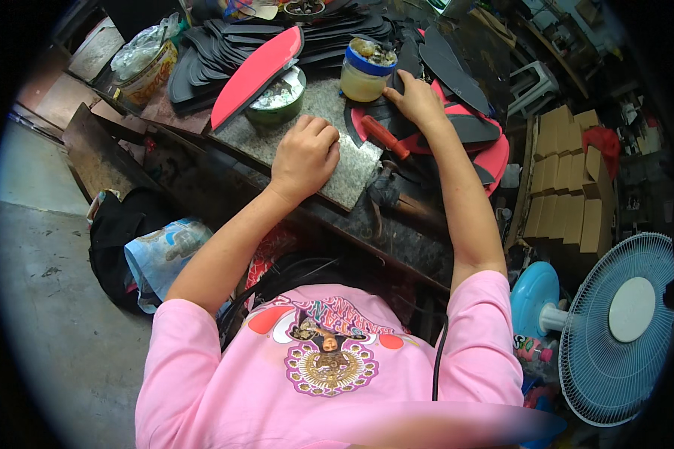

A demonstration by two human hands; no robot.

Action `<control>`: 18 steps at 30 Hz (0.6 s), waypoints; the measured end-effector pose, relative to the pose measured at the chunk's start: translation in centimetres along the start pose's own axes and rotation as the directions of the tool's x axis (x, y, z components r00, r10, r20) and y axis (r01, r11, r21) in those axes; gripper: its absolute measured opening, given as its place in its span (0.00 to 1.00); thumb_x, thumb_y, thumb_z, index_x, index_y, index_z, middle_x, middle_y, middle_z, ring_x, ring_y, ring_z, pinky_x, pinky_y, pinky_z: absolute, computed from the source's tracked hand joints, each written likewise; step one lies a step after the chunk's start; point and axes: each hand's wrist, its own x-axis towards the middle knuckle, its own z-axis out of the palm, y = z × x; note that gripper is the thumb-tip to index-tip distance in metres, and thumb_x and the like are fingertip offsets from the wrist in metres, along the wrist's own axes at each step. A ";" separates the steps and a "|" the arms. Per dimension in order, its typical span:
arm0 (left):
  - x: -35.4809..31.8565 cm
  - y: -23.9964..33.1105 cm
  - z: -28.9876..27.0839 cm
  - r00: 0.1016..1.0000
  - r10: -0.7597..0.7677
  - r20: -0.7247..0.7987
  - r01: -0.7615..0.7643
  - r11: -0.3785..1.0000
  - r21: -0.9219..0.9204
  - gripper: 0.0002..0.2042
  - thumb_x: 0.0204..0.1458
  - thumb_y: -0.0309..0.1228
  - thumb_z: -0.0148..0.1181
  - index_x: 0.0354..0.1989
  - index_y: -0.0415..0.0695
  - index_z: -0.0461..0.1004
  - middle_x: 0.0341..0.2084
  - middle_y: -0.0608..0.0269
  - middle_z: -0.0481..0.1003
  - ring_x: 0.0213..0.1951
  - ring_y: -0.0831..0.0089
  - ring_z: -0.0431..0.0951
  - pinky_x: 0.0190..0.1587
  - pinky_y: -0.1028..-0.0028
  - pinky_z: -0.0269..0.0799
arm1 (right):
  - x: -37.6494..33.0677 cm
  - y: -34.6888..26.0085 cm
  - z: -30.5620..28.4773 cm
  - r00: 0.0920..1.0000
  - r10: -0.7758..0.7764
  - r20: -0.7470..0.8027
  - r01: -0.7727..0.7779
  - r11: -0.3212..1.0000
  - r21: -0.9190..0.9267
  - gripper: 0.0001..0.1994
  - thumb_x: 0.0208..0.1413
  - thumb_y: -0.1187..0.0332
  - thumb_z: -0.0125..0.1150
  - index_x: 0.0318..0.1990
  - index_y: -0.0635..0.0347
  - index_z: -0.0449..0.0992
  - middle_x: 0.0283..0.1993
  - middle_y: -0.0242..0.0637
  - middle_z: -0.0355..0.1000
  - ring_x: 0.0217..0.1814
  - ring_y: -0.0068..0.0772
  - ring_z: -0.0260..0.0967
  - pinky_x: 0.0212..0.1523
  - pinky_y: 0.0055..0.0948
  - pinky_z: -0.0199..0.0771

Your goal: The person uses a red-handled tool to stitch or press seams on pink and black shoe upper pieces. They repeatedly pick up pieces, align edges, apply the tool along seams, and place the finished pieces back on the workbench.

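My left hand [305, 153] rests with curled fingers over a grey speckled board [344, 179]. Its fingertips are hidden, so anything in them cannot be made out. My right hand [419, 99] reaches among black and pink shoe-sole pieces [472, 129], thumb and forefinger apart, beside a blue-rimmed jar [367, 75] of yellowish paste. A pink sole piece [258, 75] lies tilted across a green bowl [283, 105] with whitish contents, beyond my left hand. Between my hands, a red-handled tool [386, 137] lies near the board's right edge.
Stacked black sole pieces [225, 60] cover the far side of the table. A hammer [397, 198] lies near the front edge. At far left stands a bucket [148, 71] with plastic in it. A white fan [614, 325] and cardboard boxes [565, 179] are on the right.
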 end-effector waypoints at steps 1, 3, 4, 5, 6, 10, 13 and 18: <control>0.0 -0.1 0.0 1.000 0.004 -0.003 -0.004 1.000 -0.004 0.05 0.47 0.24 0.62 0.31 0.41 0.73 0.34 0.60 0.74 0.42 0.58 0.74 0.45 0.63 0.72 | 0.0 0.0 0.2 0.999 0.001 -0.045 0.000 1.000 0.027 0.30 0.54 0.48 0.62 0.62 0.53 0.71 0.53 0.53 0.75 0.58 0.55 0.72 0.56 0.48 0.72; 0.0 -0.2 0.0 1.000 -0.008 -0.002 0.008 1.000 -0.027 0.05 0.47 0.24 0.62 0.31 0.41 0.73 0.34 0.59 0.74 0.42 0.58 0.74 0.45 0.63 0.72 | 0.0 1.0 -0.1 0.991 -0.030 -0.132 0.047 0.991 0.122 0.27 0.52 0.55 0.62 0.59 0.56 0.73 0.50 0.54 0.76 0.55 0.54 0.73 0.56 0.47 0.73; -0.1 -0.2 0.0 1.000 -0.006 -0.003 0.006 1.000 -0.019 0.05 0.47 0.24 0.62 0.31 0.41 0.73 0.34 0.59 0.74 0.42 0.58 0.74 0.45 0.63 0.72 | -0.1 1.8 -0.6 0.984 -0.036 -0.172 0.065 0.984 0.164 0.26 0.51 0.58 0.62 0.58 0.57 0.74 0.49 0.54 0.77 0.54 0.53 0.74 0.55 0.46 0.73; -0.1 -0.3 0.0 1.000 -0.003 -0.002 0.003 1.000 -0.018 0.05 0.47 0.24 0.62 0.31 0.41 0.73 0.34 0.59 0.74 0.42 0.58 0.73 0.45 0.63 0.72 | -0.2 2.4 -1.0 0.961 0.001 -0.278 0.077 0.960 0.269 0.22 0.48 0.67 0.60 0.52 0.60 0.78 0.45 0.56 0.77 0.49 0.54 0.77 0.53 0.45 0.75; -0.1 -0.3 0.0 1.000 0.001 -0.001 -0.001 1.000 -0.017 0.05 0.47 0.24 0.62 0.31 0.41 0.73 0.34 0.59 0.74 0.41 0.58 0.73 0.45 0.63 0.72 | -0.5 3.3 -1.6 0.918 0.021 -0.397 0.116 0.941 0.319 0.19 0.49 0.70 0.58 0.50 0.61 0.79 0.41 0.56 0.78 0.44 0.54 0.78 0.49 0.45 0.76; -0.1 -0.3 0.1 1.000 0.003 -0.005 -0.003 1.000 -0.012 0.05 0.47 0.24 0.62 0.31 0.41 0.73 0.34 0.59 0.74 0.41 0.58 0.73 0.45 0.62 0.72 | -3.3 6.9 -4.6 0.836 0.271 -0.477 0.105 0.774 0.624 0.18 0.51 0.74 0.57 0.50 0.60 0.81 0.29 0.34 0.77 0.27 0.20 0.70 0.32 0.26 0.72; -0.5 0.1 0.0 1.000 -0.007 0.011 0.007 1.000 -0.009 0.05 0.47 0.24 0.62 0.31 0.41 0.73 0.34 0.59 0.74 0.42 0.58 0.73 0.45 0.62 0.72 | -6.6 7.9 -5.7 0.882 0.302 -0.363 0.173 0.508 0.844 0.19 0.58 0.81 0.50 0.56 0.68 0.75 0.48 0.36 0.75 0.42 0.22 0.74 0.40 0.23 0.76; -0.5 0.2 -0.2 1.000 0.004 0.022 -0.004 1.000 0.002 0.05 0.47 0.25 0.62 0.32 0.41 0.73 0.34 0.59 0.74 0.42 0.58 0.73 0.45 0.63 0.72 | -11.0 7.9 -7.6 0.887 0.384 -0.256 0.182 0.220 0.959 0.19 0.59 0.81 0.48 0.58 0.69 0.72 0.52 0.41 0.74 0.49 0.30 0.75 0.44 0.30 0.82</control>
